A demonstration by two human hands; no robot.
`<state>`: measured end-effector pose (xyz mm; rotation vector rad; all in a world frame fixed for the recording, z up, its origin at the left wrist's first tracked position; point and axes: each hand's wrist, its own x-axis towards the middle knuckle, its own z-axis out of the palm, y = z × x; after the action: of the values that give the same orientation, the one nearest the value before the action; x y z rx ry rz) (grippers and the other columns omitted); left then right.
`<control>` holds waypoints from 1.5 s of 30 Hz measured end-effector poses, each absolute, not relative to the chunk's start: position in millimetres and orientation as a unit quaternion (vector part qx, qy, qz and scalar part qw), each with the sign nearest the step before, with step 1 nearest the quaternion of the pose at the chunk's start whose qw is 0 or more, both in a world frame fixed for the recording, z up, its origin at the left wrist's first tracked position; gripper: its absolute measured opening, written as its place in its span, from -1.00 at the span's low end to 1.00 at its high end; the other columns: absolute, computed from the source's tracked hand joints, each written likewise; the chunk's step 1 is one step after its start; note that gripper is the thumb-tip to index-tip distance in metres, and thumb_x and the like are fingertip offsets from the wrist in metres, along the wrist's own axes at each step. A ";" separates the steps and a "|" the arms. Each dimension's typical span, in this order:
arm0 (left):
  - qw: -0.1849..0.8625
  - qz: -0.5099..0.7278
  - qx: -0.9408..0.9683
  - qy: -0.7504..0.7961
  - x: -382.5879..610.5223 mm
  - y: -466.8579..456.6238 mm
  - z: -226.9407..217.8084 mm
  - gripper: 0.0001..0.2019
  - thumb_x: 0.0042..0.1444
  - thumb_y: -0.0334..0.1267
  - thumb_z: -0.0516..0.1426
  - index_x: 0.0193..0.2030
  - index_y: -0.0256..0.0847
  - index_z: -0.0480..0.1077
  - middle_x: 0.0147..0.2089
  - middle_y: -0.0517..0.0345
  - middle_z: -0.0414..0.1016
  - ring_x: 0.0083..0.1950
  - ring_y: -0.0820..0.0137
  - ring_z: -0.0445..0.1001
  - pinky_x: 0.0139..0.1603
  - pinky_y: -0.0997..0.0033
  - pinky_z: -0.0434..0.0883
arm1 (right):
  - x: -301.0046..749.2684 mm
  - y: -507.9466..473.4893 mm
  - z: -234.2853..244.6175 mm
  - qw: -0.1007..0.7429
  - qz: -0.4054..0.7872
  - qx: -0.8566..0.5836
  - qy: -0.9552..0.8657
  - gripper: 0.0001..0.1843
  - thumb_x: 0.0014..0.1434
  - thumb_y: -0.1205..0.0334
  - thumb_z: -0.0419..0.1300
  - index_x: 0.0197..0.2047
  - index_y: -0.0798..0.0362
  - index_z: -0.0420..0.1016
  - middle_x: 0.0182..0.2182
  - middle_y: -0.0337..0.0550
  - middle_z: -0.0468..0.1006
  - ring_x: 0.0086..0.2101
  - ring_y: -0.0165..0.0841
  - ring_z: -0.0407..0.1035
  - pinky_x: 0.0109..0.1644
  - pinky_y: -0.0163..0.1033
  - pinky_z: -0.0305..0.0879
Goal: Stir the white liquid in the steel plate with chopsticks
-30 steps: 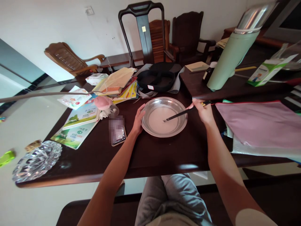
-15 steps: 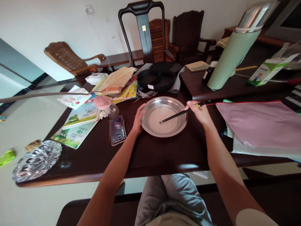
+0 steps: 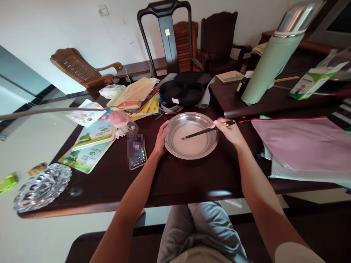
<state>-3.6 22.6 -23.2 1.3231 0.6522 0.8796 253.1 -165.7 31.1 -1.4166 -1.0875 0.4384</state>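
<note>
A round metal plate with pale liquid in it sits on the dark wooden table. My left hand rests against the plate's left rim, its fingers curled round the edge. My right hand is closed on a pair of dark chopsticks, whose tips reach into the middle of the plate.
A phone lies left of the plate, with books, a pink toy and a glass ashtray further left. A black case lies behind. A green thermos and pink folder sit on the right.
My right hand has shifted left with the chopsticks, so their tips have moved leftward across the plate. My left hand has stayed at the rim.
</note>
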 end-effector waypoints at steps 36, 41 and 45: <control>0.659 0.386 0.578 0.289 -4.1 23.5 -24.6 -0.29 0.03 0.22 0.40 0.26 -0.04 0.48 0.41 -0.05 0.49 0.39 -0.08 0.45 0.38 -0.04 0.42 | 255.0 -167.6 31.6 0.618 0.188 -0.611 -0.457 -0.37 0.13 -0.49 0.31 -0.53 -0.08 0.60 -0.48 -0.14 0.71 -0.31 -0.14 0.65 -0.05 -0.05 0.53; 0.660 0.388 0.575 0.288 -3.9 23.1 -23.4 -0.28 0.02 0.22 0.41 0.26 -0.05 0.49 0.40 -0.04 0.50 0.40 -0.07 0.44 0.38 -0.03 0.42 | 257.9 -166.7 29.7 0.637 0.139 -0.618 -0.440 -0.39 0.12 -0.49 0.33 -0.46 -0.08 0.66 -0.41 -0.15 0.74 -0.29 -0.16 0.65 -0.03 -0.05 0.53; 0.663 0.387 0.569 0.295 -3.9 22.4 -22.4 -0.27 -0.02 0.23 0.43 0.25 -0.04 0.51 0.38 -0.02 0.52 0.38 -0.07 0.47 0.37 -0.04 0.43 | 263.1 -169.1 28.0 0.667 0.134 -0.613 -0.402 -0.37 0.17 -0.47 0.29 -0.56 -0.09 0.58 -0.55 -0.16 0.66 -0.39 -0.16 0.62 -0.07 -0.03 0.55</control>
<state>-3.9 22.4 -22.4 1.2865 0.6667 0.8747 263.1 -169.1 28.0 -1.3843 -0.9075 0.3016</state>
